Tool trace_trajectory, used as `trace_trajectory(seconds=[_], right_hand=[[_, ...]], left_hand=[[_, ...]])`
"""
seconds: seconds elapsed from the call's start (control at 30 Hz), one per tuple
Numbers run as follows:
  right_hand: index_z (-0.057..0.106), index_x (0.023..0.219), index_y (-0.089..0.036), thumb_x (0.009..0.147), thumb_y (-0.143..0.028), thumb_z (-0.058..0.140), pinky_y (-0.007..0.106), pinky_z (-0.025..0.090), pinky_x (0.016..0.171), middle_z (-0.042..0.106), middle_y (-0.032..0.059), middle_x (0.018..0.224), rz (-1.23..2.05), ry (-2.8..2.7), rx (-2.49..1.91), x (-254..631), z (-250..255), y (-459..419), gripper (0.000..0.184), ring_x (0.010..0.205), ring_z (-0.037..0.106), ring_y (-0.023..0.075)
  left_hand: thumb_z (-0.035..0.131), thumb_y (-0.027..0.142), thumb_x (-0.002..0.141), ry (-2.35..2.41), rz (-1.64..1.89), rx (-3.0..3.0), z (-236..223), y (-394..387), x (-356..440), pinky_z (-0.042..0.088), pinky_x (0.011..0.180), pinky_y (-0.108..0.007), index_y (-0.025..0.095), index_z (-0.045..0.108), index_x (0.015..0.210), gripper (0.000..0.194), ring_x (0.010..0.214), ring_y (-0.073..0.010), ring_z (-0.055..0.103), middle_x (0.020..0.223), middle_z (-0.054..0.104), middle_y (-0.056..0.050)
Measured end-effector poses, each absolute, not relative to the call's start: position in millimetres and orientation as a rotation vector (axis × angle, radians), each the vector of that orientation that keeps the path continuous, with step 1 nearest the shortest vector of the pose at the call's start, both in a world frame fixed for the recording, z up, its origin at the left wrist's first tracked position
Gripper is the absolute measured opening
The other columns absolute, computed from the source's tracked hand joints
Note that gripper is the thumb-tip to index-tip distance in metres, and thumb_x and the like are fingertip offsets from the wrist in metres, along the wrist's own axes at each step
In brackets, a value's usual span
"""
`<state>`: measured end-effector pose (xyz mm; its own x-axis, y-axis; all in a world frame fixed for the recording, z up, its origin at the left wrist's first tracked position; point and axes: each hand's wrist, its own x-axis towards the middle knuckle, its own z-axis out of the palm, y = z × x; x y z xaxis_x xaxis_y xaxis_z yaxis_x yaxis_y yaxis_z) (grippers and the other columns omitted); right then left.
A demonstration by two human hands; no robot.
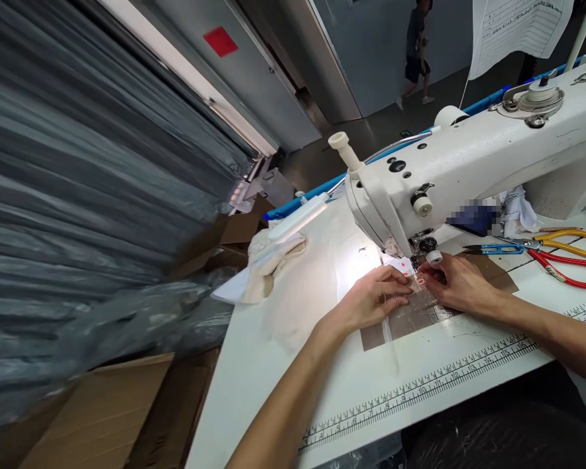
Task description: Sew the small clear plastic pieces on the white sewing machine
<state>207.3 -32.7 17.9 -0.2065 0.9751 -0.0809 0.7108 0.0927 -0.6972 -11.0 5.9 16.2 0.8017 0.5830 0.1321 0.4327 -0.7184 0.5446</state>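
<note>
The left hand [378,296] and the right hand [461,280] are both down at the front end of a big white metal sewing machine [434,169]. Between them, under the needle end of the machine, is a small white piece with red marks [394,262]. The left hand comes in with its fingers bent and its thumb below them, the tips near the small piece. I cannot tell if the thumb and fingers pinch it or just rest there. The right hand has its thumb and first finger close to each other, right by the needle end, and I cannot tell if they grip anything. Under both hands is a flat brown sheet [410,329] on a white table [244,384]. A black ruler strip with numbers [420,394] runs near the table's front edge. Past the right hand lie 1 pair of small blue snips [501,249] and 1 pair of scissors with a red handle and a yellow handle [547,262]. To the left of the machine is a folded cream cloth [276,270]. Farther left hangs a long grey curtain [102,163], with a brown cardboard box [102,404] down low. At the back, 1 person in dark clothes [415,52] is walking, and a white paper with writing [520,29] hangs above the machine.
</note>
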Motion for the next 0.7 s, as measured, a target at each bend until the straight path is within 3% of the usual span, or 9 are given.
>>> trace_trajectory(seconds=[0.27,0.4,0.57,0.7], right_hand=[[0.071,0.108,-0.020,0.091,-0.030,0.054,0.035,0.047,0.076,0.070,0.0095,0.097,0.840,-2.145,-1.422,206.8,20.4,-38.7,0.027,0.088,0.065,0.0234],[0.069,0.099,-0.019,0.088,-0.032,0.058,0.036,0.046,0.078,0.068,0.0104,0.102,0.842,-2.225,-1.367,204.8,18.6,-41.6,0.020,0.095,0.063,0.0252],[0.062,0.080,-0.018,0.089,-0.020,0.052,0.030,0.043,0.067,0.067,0.0048,0.079,1.017,-2.143,-1.278,205.3,23.5,-39.3,0.013,0.072,0.060,0.0166],[0.054,0.071,-0.019,0.087,-0.021,0.055,0.026,0.041,0.058,0.062,0.0010,0.065,1.301,-1.940,-1.357,207.2,30.0,-37.4,0.017,0.061,0.056,0.0133]], left_hand=[[0.051,0.028,0.096,0.861,0.341,2.523,22.5,4.9,-8.5,0.050,0.090,-0.041,0.022,0.070,0.089,0.021,0.087,-0.0187,0.066,0.090,0.071,-0.005],[0.048,0.025,0.095,0.905,0.288,2.492,35.2,-2.1,-1.3,0.050,0.086,-0.038,0.021,0.067,0.091,0.020,0.079,-0.0174,0.065,0.083,0.071,-0.003],[0.050,0.031,0.094,0.979,0.347,2.347,38.4,-7.2,1.2,0.052,0.072,-0.030,0.020,0.068,0.092,0.022,0.076,-0.0165,0.063,0.082,0.070,-0.003],[0.057,0.043,0.090,1.173,0.412,2.091,37.1,-7.8,-11.1,0.049,0.058,-0.024,0.018,0.068,0.084,0.028,0.069,-0.0153,0.062,0.076,0.069,-0.004]])
